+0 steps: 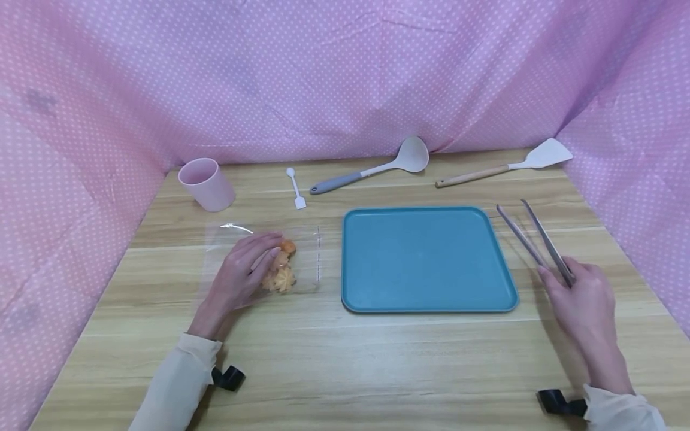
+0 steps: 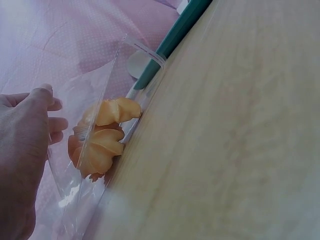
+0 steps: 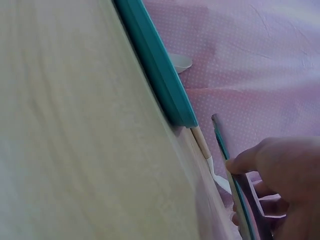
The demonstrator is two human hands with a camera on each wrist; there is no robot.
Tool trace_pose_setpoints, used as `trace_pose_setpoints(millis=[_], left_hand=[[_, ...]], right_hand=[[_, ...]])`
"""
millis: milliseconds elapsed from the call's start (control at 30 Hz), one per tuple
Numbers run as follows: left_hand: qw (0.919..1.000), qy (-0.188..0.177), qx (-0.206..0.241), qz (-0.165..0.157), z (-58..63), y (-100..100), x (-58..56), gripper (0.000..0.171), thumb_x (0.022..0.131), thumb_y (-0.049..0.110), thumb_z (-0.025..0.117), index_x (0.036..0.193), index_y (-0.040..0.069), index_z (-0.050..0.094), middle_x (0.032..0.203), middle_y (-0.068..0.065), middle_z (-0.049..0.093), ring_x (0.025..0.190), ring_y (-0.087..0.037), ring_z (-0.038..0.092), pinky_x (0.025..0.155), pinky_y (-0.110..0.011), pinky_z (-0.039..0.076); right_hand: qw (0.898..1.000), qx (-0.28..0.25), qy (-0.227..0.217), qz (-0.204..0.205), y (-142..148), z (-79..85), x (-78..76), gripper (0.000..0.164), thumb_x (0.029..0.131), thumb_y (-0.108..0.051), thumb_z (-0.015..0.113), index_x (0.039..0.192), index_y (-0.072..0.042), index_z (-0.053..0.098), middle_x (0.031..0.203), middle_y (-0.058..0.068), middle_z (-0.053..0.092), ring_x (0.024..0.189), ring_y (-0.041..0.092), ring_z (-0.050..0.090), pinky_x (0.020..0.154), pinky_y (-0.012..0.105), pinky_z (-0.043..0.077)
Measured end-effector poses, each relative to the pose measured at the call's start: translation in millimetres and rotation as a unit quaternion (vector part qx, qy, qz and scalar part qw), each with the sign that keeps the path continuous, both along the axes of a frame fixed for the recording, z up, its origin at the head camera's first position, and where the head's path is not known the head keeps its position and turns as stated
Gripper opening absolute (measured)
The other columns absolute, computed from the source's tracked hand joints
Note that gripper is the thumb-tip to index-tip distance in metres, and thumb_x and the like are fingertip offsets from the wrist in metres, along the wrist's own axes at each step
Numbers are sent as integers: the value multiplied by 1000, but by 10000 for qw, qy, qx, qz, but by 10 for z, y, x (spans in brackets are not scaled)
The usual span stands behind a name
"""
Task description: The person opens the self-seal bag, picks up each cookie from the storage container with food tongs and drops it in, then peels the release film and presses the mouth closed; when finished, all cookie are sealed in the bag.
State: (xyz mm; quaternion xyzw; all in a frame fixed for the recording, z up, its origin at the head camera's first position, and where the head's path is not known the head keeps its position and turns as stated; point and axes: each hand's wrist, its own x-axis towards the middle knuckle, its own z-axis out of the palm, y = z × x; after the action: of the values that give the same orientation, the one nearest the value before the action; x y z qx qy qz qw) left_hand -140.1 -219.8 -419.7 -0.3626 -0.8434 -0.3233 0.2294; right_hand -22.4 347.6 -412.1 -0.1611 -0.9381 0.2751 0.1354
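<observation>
My left hand point(image 1: 245, 266) pinches the upper film of a clear plastic bag point(image 1: 307, 251) that lies on the wooden table, its fingers and thumb bent close together. Several golden-brown, ridged cookies point(image 1: 283, 279) are in the bag beside the fingertips; the left wrist view shows the cookies point(image 2: 102, 145) behind the film, partly hidden by glare. At the right, my right hand point(image 1: 582, 299) grips metal tongs point(image 1: 547, 242) near their closed end. Their two arms are spread apart, tips pointing away from me, just beyond the right edge of a teal tray point(image 1: 426, 260).
A pink cup point(image 1: 207, 184) stands at the back left. Along the back lie a small white spoon point(image 1: 296, 188), a ladle with a grey handle point(image 1: 372, 169) and a white spatula with a wooden handle point(image 1: 507, 166). Pink dotted cloth point(image 1: 345, 78) encloses the table.
</observation>
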Motion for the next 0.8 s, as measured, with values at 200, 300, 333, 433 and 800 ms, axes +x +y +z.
trace_pose_setpoints(millis=[200,300,333,433,800], left_hand=[[10000,18,27,-11,-7,7,0,23,103,8,61,121,-2,72,130,-14,69,123,-37,62,109,-55,44],[10000,51,51,-43,-7,8,-4,23,103,9,61,121,-2,72,130,-15,69,123,-37,62,109,-55,44],[9999,66,60,-53,-6,9,-5,23,104,9,61,121,-2,72,130,-15,69,123,-38,62,109,-54,44],[9999,93,80,-82,-6,9,-7,24,104,10,60,121,-2,72,130,-15,69,123,-37,62,109,-53,44],[9999,90,42,-59,-1,4,-6,24,103,9,61,121,-2,71,130,-15,69,123,-38,62,109,-54,44]], right_hand=[[9999,-10,22,-105,54,-55,13,39,101,-20,66,121,14,62,111,41,53,103,57,49,82,68,38],[9999,-43,9,-145,74,-75,12,39,101,-20,66,119,14,62,109,41,54,104,57,48,82,68,37],[9999,-53,-11,-154,78,-79,13,39,101,-21,66,119,14,62,109,41,53,104,57,48,83,68,37],[9998,-72,-60,-175,91,-88,8,42,101,-21,66,123,15,60,111,42,53,106,58,47,85,70,36],[9998,-81,-72,-171,90,-131,7,47,99,-17,68,128,19,57,120,46,53,118,59,41,100,70,31]])
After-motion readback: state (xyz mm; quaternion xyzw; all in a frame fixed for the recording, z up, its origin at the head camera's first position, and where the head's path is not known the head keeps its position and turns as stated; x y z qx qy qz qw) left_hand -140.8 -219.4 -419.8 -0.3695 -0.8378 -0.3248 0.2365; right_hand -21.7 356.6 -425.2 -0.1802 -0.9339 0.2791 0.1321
